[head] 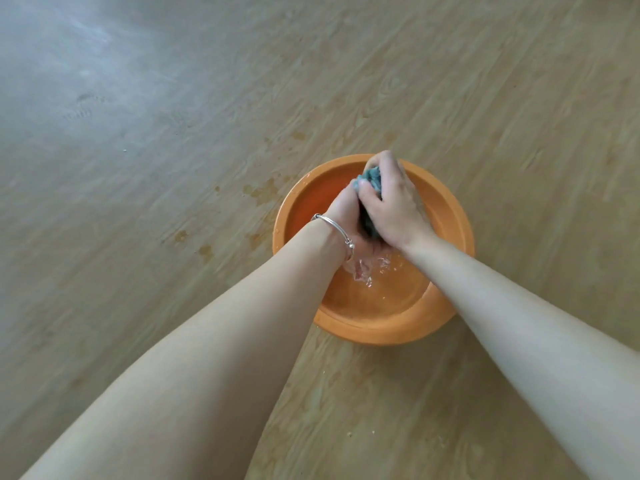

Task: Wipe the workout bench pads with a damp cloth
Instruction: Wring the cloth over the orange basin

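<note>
Cloth: blue-green terry cloth (374, 176), bunched into a tight twisted roll and clamped between both hands.
Cloth position: held above the water, within the rim line of the basin and toward its far side. The pale upper end shows at the top of the right hand; a darker, wet length shows between the two palms.
Right hand: right hand (393, 207) wraps the upper part of the roll. Its fingers (384, 159) are pressed together and curled over the far side, and the thumb lies across the near face of the cloth.
Left hand: left hand (341, 209) grips the lower part of the roll from the left. Its fingers curl round the cloth, but the right hand hides most of them, so their spacing cannot be told.
Hand contact: the two hands touch along the roll.
Water: clear, shallow water (374, 292) in the basin, with broken surface and splashes directly under the hands.
Basin: round orange plastic basin (381, 332), upright on the floor.
Bracelet: thin silver bangle (334, 225) with a small bead, on the left wrist.
Forearms: both bare, reaching in from the lower edge of the view.
Floor: pale wood-grain floor (173, 133) with a dull glare at upper left.
Wet marks: dark wet spots (263, 192) on the floor just left of the basin.
</note>
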